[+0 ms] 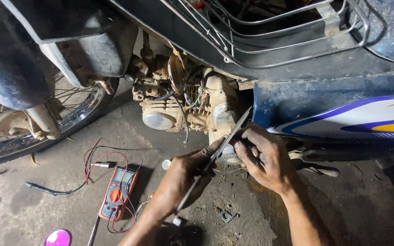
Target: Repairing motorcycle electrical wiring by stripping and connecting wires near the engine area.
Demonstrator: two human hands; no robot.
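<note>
Together, left hand (185,175) and right hand (263,157) grip a flat file (215,157).

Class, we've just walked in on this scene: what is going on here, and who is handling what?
A person crouches beside a motorcycle engine on a concrete floor. Both hands hold one long, thin metal strip: the left hand grips its lower part, the right hand pinches it higher up, its tip pointing at the engine. An orange multimeter with red and black leads lies on the floor to the left, near the spoked wheel.

An orange multimeter (117,193) with a small grey screen lies on the floor.
</note>
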